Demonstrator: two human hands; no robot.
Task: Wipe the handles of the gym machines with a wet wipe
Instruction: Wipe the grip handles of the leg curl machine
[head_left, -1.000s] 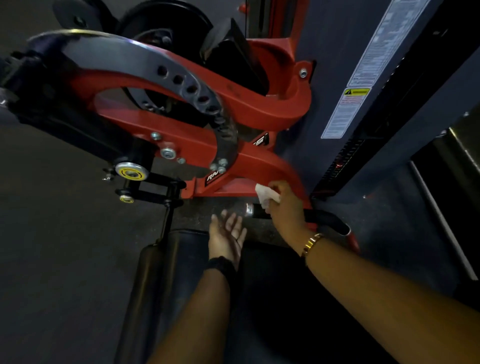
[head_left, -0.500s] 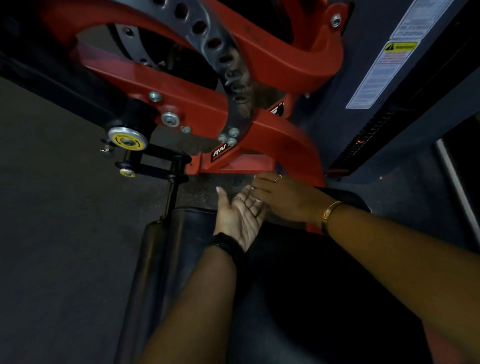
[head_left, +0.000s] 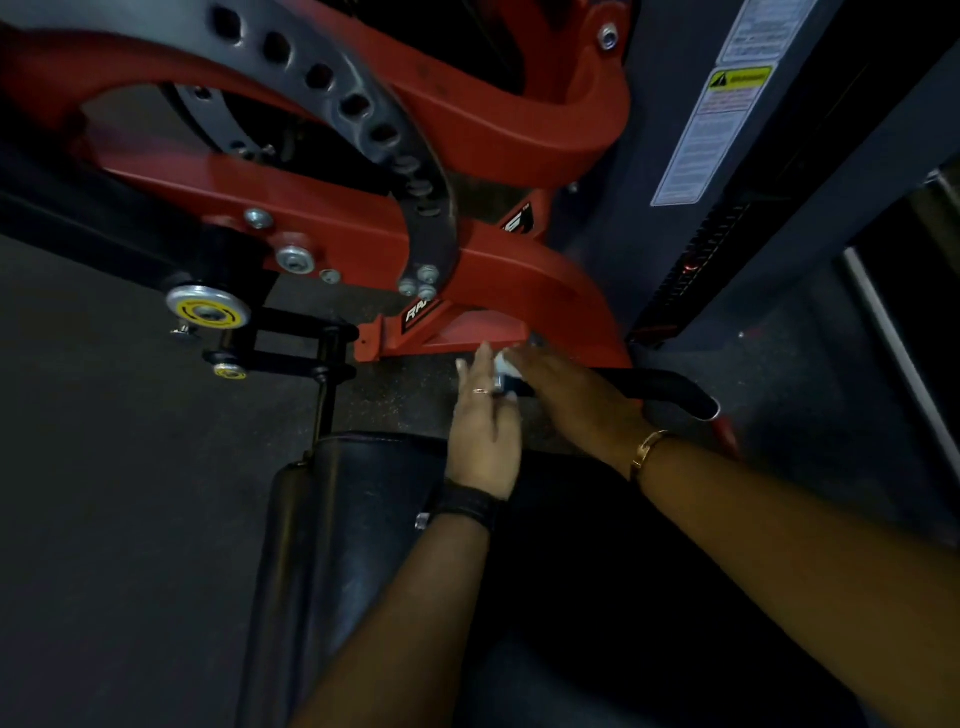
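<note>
Two hands meet at the near end of a black handle (head_left: 660, 387) low on a red gym machine (head_left: 519, 280). Left hand (head_left: 485, 436): fingers straight and held loosely together, tips against the handle's metal end cap; a ring sits on one finger, a dark strap on the wrist. Right hand (head_left: 576, 400): laid palm-down over the handle, fingers extended and covering a white wet wipe (head_left: 505, 368), of which only a small corner shows between the two hands; whether the fingers pinch the wipe or merely press it cannot be told. A gold bracelet (head_left: 647, 451) circles the right wrist. The handle is a curved, matte tube, its far open end pointing right. Beneath the forearms lies a black padded seat (head_left: 363, 519) with a smooth, slightly glossy cover. The machine frame is painted steel with bolts, a grey perforated arc plate (head_left: 363, 104) and a yellow-capped knob (head_left: 208, 312). Floor (head_left: 104, 519): dark, speckled rubber. A grey shroud (head_left: 649, 130) at right bears a warning label (head_left: 719, 119).
</note>
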